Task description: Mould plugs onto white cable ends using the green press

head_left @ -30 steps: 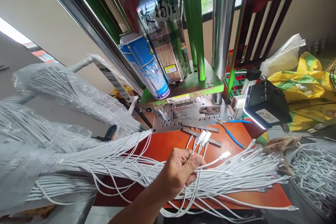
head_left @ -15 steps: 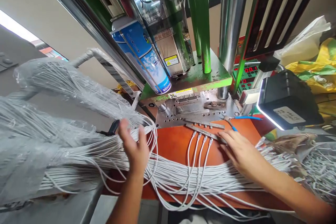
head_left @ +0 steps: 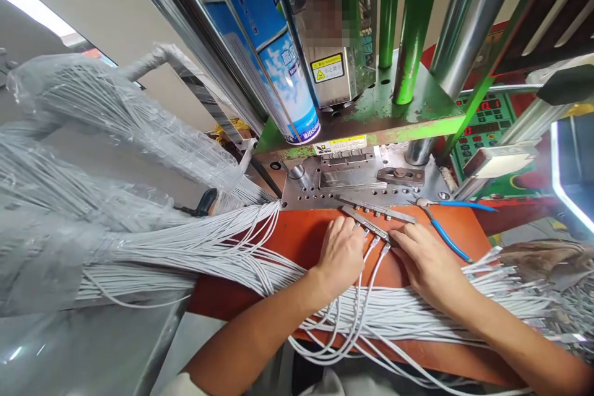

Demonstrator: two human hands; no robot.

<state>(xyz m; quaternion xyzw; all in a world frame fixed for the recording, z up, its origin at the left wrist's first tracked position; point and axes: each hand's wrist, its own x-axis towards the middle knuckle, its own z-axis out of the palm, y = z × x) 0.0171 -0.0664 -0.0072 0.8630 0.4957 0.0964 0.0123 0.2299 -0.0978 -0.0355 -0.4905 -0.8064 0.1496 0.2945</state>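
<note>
My left hand [head_left: 341, 253] rests on the orange table [head_left: 301, 238] with its fingers curled down onto the near end of a metal fixture bar [head_left: 369, 227]. Several white cable ends [head_left: 378, 247] lie seated in that bar. My right hand [head_left: 429, 263] lies opposite, fingers stretched toward the bar's other end and touching it. Both hands sit on top of a thick band of white cables [head_left: 223, 247] that crosses the table from left to right. A second metal bar [head_left: 385, 211] lies just behind the first.
A green press [head_left: 371, 117] with steel columns stands behind, a blue spray can [head_left: 273, 43] on its ledge. Blue-handled pliers [head_left: 445, 223] lie at right. Plastic-wrapped cable bundles [head_left: 93, 154] fill the left; loose cable ends [head_left: 533, 297] spread right. A red-digit control panel [head_left: 487, 117] sits behind.
My left hand has left the cable bundle at left and come right to the fixture bar. My right hand stays at the bar. The view has moved closer to the press.
</note>
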